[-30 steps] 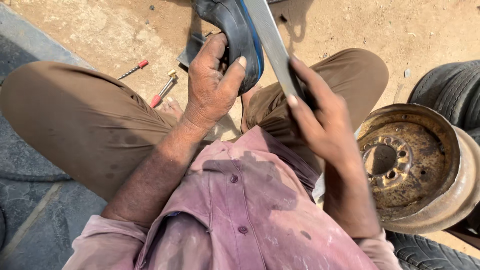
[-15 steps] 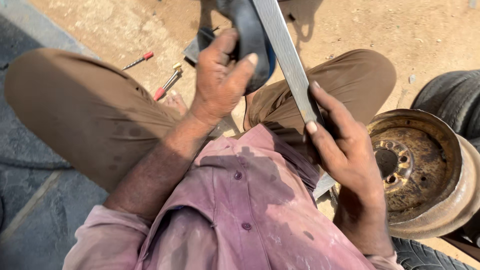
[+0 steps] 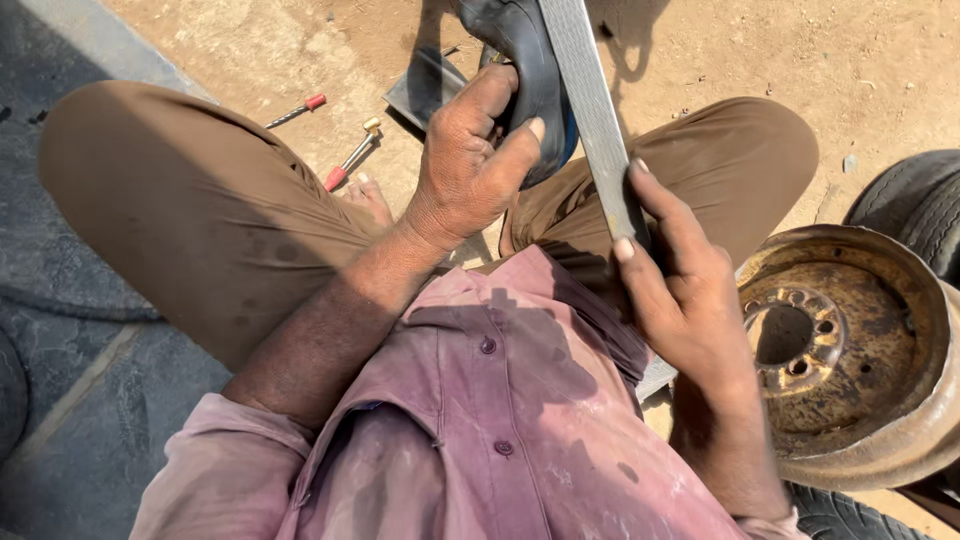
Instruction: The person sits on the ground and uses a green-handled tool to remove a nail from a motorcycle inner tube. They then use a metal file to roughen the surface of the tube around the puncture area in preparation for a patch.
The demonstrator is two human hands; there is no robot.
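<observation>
fingers [image 3: 520, 135] pinching black rubber tube [image 3: 530, 40], file [image 3: 590, 110] beside

The ground [image 3: 300, 50] was bare sandy dirt, with a grey paved strip [image 3: 90, 300] alongside it. On the dirt lay two red-handled tools [image 3: 352, 157], a flat dark metal piece [image 3: 425, 90], a rusty wheel rim [image 3: 850, 350] and black tyres [image 3: 915, 210].

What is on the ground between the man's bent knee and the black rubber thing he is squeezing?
In the head view, two small tools with red handles lie on the sandy ground between the left knee and the black rubber tube in the left hand.
</observation>
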